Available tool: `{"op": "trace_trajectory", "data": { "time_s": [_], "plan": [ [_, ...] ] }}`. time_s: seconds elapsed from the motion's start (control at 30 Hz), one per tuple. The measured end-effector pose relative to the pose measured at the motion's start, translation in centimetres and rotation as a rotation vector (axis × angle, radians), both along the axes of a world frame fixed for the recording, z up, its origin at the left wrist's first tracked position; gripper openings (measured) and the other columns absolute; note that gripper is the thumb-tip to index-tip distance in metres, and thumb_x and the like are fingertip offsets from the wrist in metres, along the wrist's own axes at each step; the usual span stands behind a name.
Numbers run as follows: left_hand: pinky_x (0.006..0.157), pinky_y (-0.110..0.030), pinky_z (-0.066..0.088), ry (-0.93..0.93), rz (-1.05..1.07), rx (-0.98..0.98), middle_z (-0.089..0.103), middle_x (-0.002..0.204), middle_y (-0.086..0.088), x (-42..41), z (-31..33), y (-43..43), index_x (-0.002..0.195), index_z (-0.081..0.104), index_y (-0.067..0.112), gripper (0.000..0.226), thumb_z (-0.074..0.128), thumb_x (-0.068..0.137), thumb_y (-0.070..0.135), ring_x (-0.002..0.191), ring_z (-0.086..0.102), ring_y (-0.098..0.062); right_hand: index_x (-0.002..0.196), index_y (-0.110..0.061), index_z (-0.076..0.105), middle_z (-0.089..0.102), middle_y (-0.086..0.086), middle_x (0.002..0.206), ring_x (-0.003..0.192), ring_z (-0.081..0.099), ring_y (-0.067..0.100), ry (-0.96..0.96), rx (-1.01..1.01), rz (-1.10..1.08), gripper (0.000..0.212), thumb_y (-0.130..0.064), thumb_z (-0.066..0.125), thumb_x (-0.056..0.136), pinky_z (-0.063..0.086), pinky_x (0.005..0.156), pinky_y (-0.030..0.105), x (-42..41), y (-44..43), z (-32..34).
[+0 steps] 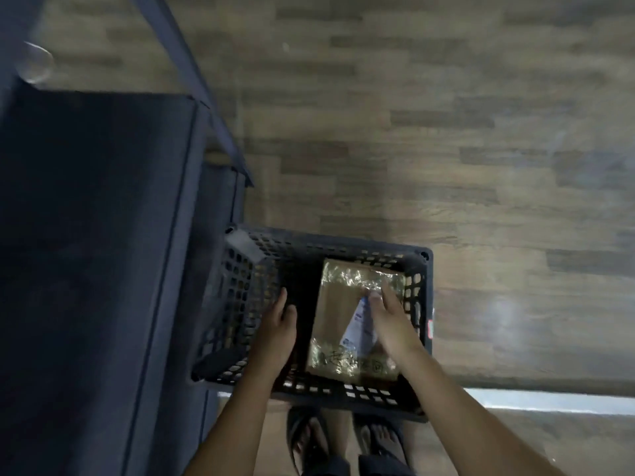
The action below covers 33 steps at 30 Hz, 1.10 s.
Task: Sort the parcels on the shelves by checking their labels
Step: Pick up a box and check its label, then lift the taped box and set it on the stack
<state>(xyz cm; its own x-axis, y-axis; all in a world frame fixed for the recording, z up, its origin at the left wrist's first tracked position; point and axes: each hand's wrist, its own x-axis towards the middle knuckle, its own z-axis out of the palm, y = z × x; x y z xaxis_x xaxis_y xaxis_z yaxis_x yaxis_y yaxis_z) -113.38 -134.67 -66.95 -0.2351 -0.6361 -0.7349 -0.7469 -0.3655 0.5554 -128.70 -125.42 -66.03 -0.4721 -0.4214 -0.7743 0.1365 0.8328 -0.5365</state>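
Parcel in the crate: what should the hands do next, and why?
Probably grip the parcel from both sides and lift it. It lies flat in the crate, the right hand lies open over its label, partly hiding it, and the left hand is open beside it.

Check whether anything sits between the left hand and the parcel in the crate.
Nothing visible. The left hand is inside the crate, just left of the parcel, with only a dark gap between them. The right hand is over its label.

left hand [279, 326]: fingers straight; holding nothing | right hand [390, 321]: fingers extended; palm down | 2 forearms bare; reaching forward
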Motion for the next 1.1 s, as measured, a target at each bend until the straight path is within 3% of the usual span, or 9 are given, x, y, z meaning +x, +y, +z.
{"op": "trace_trajectory", "data": {
  "time_s": [0.07, 0.27, 0.43, 0.7, 0.73, 0.8, 0.9, 1.03, 1.1],
  "plan": [
    [0.109, -0.032, 0.029, 0.050, 0.123, -0.021, 0.028, 0.155, 0.000, 1.0, 5.3, -1.2, 0.148, 0.029, 0.027, 0.046, 0.033, 0.103, 0.028, 0.140, 0.031, -0.021, 0.151, -0.034, 0.016, 0.026, -0.002, 0.156, 0.139, 0.033, 0.023, 0.001, -0.043, 0.046, 0.051, -0.043, 0.027, 0.101, 0.028, 0.107, 0.031, 1.1, -1.8, 5.6],
    [0.119, -0.037, 0.019, 0.105, 0.327, -0.183, 0.016, 0.159, 0.005, 6.2, 21.3, -1.3, 0.149, 0.025, 0.029, 0.047, 0.033, 0.103, 0.027, 0.146, 0.018, -0.017, 0.152, -0.029, 0.006, 0.009, -0.008, 0.160, 0.147, 0.015, 0.016, 0.051, -0.247, 0.385, 0.056, -0.045, 0.024, 0.101, 0.019, 0.118, 0.038, 6.7, -6.3, 21.4],
    [0.114, -0.026, 0.020, 0.080, 0.412, -0.376, 0.019, 0.158, 0.005, 12.1, 34.5, 2.9, 0.151, 0.020, 0.024, 0.051, 0.031, 0.103, 0.033, 0.145, 0.020, -0.014, 0.153, -0.025, 0.008, 0.013, -0.002, 0.160, 0.146, 0.017, 0.020, 0.126, -0.421, 0.702, 0.054, -0.037, 0.024, 0.103, 0.023, 0.112, 0.037, 14.2, -8.4, 32.9],
    [0.107, -0.025, 0.030, -0.019, 0.841, -0.395, 0.024, 0.157, 0.002, 26.9, 43.6, 15.1, 0.151, 0.022, 0.028, 0.050, 0.028, 0.101, 0.033, 0.139, 0.034, -0.018, 0.153, -0.019, 0.012, 0.011, 0.001, 0.160, 0.144, 0.021, 0.027, 0.199, -0.645, 0.976, 0.055, -0.034, 0.028, 0.102, 0.025, 0.111, 0.048, 29.6, -4.9, 42.7],
    [0.101, -0.025, 0.038, -0.041, 0.896, -0.388, 0.030, 0.155, 0.000, 28.8, 44.1, 16.4, 0.150, 0.023, 0.027, 0.050, 0.027, 0.101, 0.032, 0.130, 0.046, -0.021, 0.152, -0.017, 0.012, 0.011, 0.003, 0.160, 0.143, 0.022, 0.028, 0.229, -0.665, 0.975, 0.056, -0.033, 0.029, 0.102, 0.025, 0.111, 0.048, 30.8, -4.8, 43.5],
    [0.065, -0.017, 0.050, -0.054, 1.009, -0.400, 0.044, 0.144, -0.006, 32.0, 45.2, 18.4, 0.150, 0.024, 0.029, 0.049, 0.026, 0.101, 0.033, 0.086, 0.062, -0.016, 0.152, -0.013, 0.013, 0.012, 0.005, 0.160, 0.143, 0.021, 0.029, 0.280, -0.687, 0.980, 0.058, -0.035, 0.029, 0.101, 0.025, 0.113, 0.050, 32.9, -4.8, 45.0],
    [0.039, -0.016, 0.033, -0.055, 1.126, -0.454, 0.056, 0.128, -0.015, 35.1, 46.7, 19.8, 0.150, 0.022, 0.032, 0.048, 0.026, 0.102, 0.032, 0.054, 0.047, -0.010, 0.152, -0.013, 0.015, 0.013, 0.005, 0.160, 0.145, 0.017, 0.026, 0.311, -0.733, 1.048, 0.058, -0.038, 0.027, 0.101, 0.021, 0.114, 0.048, 36.0, -4.9, 46.6],
    [0.055, -0.022, 0.041, -0.045, 1.130, -0.512, 0.055, 0.129, -0.007, 37.1, 48.7, 18.1, 0.150, 0.023, 0.031, 0.048, 0.028, 0.102, 0.031, 0.070, 0.058, -0.014, 0.151, -0.011, 0.016, 0.014, 0.007, 0.159, 0.146, 0.015, 0.025, 0.288, -0.790, 1.076, 0.058, -0.037, 0.029, 0.101, 0.019, 0.116, 0.046, 39.5, -5.7, 48.3],
    [0.084, -0.024, 0.043, -0.039, 1.096, -0.556, 0.037, 0.150, -0.005, 38.0, 49.5, 16.3, 0.150, 0.023, 0.029, 0.048, 0.029, 0.103, 0.030, 0.115, 0.056, -0.020, 0.151, -0.009, 0.017, 0.014, 0.010, 0.159, 0.145, 0.017, 0.028, 0.283, -0.797, 1.035, 0.059, -0.037, 0.030, 0.101, 0.021, 0.114, 0.046, 40.9, -6.7, 49.0]
  ]
}}
